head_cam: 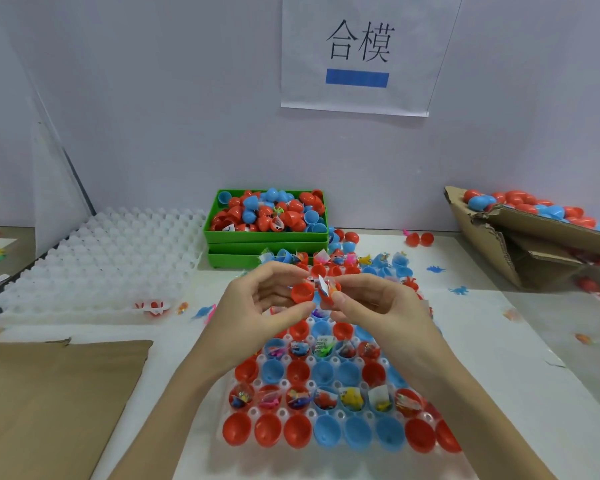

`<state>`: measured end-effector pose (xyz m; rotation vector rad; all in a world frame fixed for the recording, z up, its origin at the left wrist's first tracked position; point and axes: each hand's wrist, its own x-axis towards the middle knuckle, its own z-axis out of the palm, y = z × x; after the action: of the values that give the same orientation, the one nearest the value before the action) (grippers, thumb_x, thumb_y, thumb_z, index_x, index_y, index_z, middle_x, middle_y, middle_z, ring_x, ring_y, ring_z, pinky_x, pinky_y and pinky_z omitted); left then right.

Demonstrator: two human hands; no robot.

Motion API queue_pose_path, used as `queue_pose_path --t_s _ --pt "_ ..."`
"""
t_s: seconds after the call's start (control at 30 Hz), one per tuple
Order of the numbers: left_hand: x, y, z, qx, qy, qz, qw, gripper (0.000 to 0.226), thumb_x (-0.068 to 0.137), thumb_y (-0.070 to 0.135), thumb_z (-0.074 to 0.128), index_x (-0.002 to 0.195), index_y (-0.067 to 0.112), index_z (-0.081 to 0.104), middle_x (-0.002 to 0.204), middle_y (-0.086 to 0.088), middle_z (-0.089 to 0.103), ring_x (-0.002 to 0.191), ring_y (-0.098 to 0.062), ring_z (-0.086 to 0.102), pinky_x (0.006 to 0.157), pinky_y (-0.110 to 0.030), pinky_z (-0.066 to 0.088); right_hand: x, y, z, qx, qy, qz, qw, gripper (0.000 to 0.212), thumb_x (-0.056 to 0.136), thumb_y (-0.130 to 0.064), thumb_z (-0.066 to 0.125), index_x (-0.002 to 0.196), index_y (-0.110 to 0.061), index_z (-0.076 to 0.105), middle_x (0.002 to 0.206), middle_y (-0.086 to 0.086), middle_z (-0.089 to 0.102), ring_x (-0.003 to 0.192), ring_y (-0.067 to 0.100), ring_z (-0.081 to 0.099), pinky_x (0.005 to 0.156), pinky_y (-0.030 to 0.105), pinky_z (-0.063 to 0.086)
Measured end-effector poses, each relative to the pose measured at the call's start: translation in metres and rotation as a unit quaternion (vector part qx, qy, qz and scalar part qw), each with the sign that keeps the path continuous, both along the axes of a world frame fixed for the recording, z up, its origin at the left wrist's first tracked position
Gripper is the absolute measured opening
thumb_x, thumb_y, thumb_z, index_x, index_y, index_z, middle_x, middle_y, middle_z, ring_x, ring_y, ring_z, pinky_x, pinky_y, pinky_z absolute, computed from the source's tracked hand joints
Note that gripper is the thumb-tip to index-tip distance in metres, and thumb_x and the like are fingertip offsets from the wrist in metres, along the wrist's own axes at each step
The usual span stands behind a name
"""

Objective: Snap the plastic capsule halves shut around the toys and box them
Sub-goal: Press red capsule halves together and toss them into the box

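My left hand (257, 303) pinches an empty red capsule half (302, 292) above the table. My right hand (381, 310) holds the other red half (328, 295), which has a toy and a white paper slip sticking out. The two halves sit side by side, touching but apart at the rims. Below my hands lies a white holder tray (329, 455) with rows of red and blue capsule halves, some rows empty, some holding small toys. A torn cardboard box (527, 237) at the right holds several closed red and blue capsules.
A green bin (264, 235) full of loose capsule halves stands behind the tray on a second green bin. A stack of empty white trays (97, 258) lies at the left. Flat cardboard (49, 403) covers the near left. Loose toys and halves litter the table.
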<state>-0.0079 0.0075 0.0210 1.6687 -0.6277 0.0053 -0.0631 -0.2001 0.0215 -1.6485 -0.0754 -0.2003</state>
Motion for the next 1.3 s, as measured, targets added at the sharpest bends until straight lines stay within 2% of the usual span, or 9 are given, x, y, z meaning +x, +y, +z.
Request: queue_pose_path --t_s 0.17,0.3,0.4,0.6,0.73,0.9,1.07,1.2,1.3 --pt "0.001 -0.003 -0.001 0.008 -0.024 0.038 0.999 0.025 0.081 0.026 0.085 0.106 0.024 0.081 0.101 0.009 0.079 0.095 -0.014 0.075 0.085 -0.02 0.059 0.001 0.0 -0.001 -0.022 -0.011 -0.004 1.0 0.022 0.091 -0.029 0.076 0.112 -0.025 0.077 0.1 -0.008 0.08 0.095 0.01 0.077 0.082 0.017 0.058" --pt "-0.001 -0.01 -0.008 0.025 -0.041 0.073 0.996 0.023 0.081 0.039 0.08 0.101 0.028 0.08 0.096 0.013 0.078 0.093 -0.011 0.074 0.083 -0.02 0.059 0.001 0.002 -0.005 -0.043 -0.034 -0.009 0.998 0.021 0.09 -0.028 0.079 0.11 -0.023 0.077 0.098 -0.007 0.08 0.093 0.011 0.076 0.083 0.022 0.06" --pt "-0.001 -0.013 -0.012 0.032 -0.047 0.086 0.995 0.015 0.086 0.027 0.082 0.101 0.027 0.081 0.095 0.014 0.078 0.093 -0.012 0.074 0.082 -0.024 0.061 0.0 0.005 -0.006 -0.08 -0.065 -0.023 0.994 0.022 0.088 -0.026 0.081 0.109 -0.023 0.076 0.097 -0.011 0.078 0.092 0.008 0.075 0.081 0.019 0.059" --pt "-0.002 -0.017 -0.016 0.021 -0.051 0.105 0.993 0.016 0.086 0.015 0.084 0.098 0.025 0.083 0.094 0.011 0.078 0.089 -0.017 0.074 0.079 -0.035 0.062 0.0 0.011 -0.013 -0.191 -0.123 -0.065 0.972 0.027 0.086 -0.025 0.083 0.111 -0.027 0.071 0.096 -0.019 0.073 0.095 0.005 0.071 0.08 0.02 0.059" --pt "-0.005 -0.019 -0.014 0.029 -0.055 0.091 0.994 0.03 0.089 0.011 0.082 0.111 0.03 0.078 0.1 0.012 0.078 0.096 -0.015 0.074 0.084 -0.032 0.062 -0.001 0.013 -0.015 -0.227 -0.149 -0.076 0.959 0.03 0.087 -0.023 0.082 0.113 -0.031 0.069 0.1 -0.021 0.07 0.097 0.001 0.069 0.082 0.016 0.057" --pt "-0.008 -0.018 -0.012 0.035 -0.076 0.086 0.993 0.031 0.094 0.009 0.075 0.114 0.032 0.079 0.107 0.014 0.077 0.1 -0.013 0.071 0.088 -0.029 0.06 -0.001 0.017 -0.015 -0.237 -0.168 -0.092 0.952 0.031 0.088 -0.021 0.081 0.117 -0.025 0.07 0.1 -0.016 0.07 0.095 0.002 0.069 0.082 0.014 0.056" --pt "-0.01 -0.017 -0.009 0.025 -0.07 0.06 0.995 0.035 0.096 0.011 0.073 0.127 0.027 0.075 0.112 0.012 0.077 0.104 -0.011 0.072 0.09 -0.023 0.059 -0.002 0.016 -0.012 -0.252 -0.208 -0.117 0.938 0.027 0.091 -0.02 0.078 0.117 -0.024 0.072 0.103 -0.012 0.069 0.095 0.003 0.069 0.082 0.013 0.055" --pt "-0.011 -0.021 -0.011 -0.002 -0.051 0.068 0.996 0.035 0.095 0.012 0.074 0.128 0.025 0.075 0.109 0.012 0.078 0.103 -0.012 0.074 0.086 -0.024 0.061 -0.002 0.014 -0.012 -0.347 -0.25 -0.134 0.894 0.028 0.094 -0.016 0.073 0.122 -0.013 0.072 0.109 -0.003 0.067 0.093 0.003 0.064 0.086 0.006 0.049" --pt "-0.011 -0.025 -0.015 -0.011 -0.049 0.069 0.996 0.032 0.096 0.006 0.072 0.124 0.021 0.075 0.109 0.01 0.078 0.105 -0.014 0.074 0.089 -0.026 0.061 -0.002 0.017 -0.014 -0.376 -0.247 -0.125 0.884 0.027 0.097 -0.011 0.07 0.124 -0.009 0.069 0.117 0.002 0.061 0.1 0.01 0.063 0.092 0.011 0.05"
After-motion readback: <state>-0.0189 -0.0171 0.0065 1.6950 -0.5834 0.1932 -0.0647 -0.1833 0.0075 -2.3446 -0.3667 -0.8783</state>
